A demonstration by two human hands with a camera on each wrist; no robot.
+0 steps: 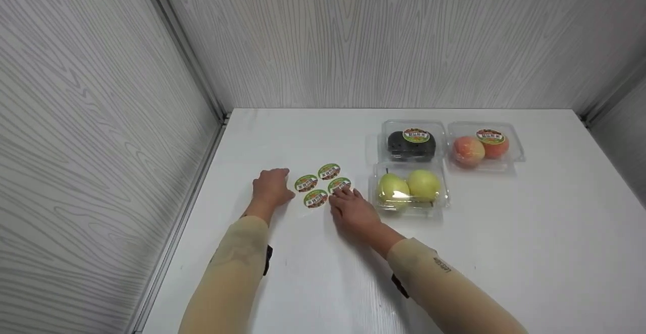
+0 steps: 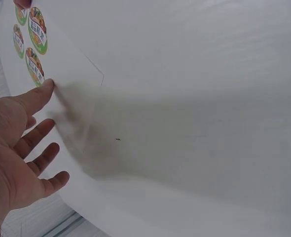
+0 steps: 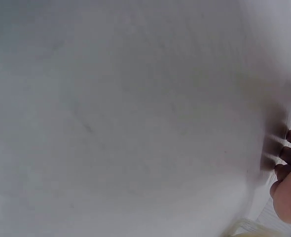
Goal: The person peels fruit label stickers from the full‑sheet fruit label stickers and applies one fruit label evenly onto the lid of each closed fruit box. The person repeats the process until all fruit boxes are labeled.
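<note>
Several oval fruit-label stickers (image 1: 315,199), green, red and white, lie flat on a pale backing sheet (image 2: 74,64) on the white table. My left hand (image 1: 271,187) is at the sheet's left side, fingers spread; in the left wrist view its thumb (image 2: 39,95) comes down beside a sticker. Over on the right, my right hand (image 1: 356,214) has its fingertips at the lower edge of the right-hand sticker (image 1: 339,185), partly covering it. Whether they pinch that edge is hidden. The right wrist view shows only part of this hand (image 3: 289,185), fingers slightly bent.
A clear box (image 1: 440,207) of two yellow-green pears stands just right of my right hand. Behind it is a clear box (image 1: 438,131) of dark fruit with a label on its lid. Further right, a labelled box (image 1: 515,156) holds two peaches. Grey walls enclose the table.
</note>
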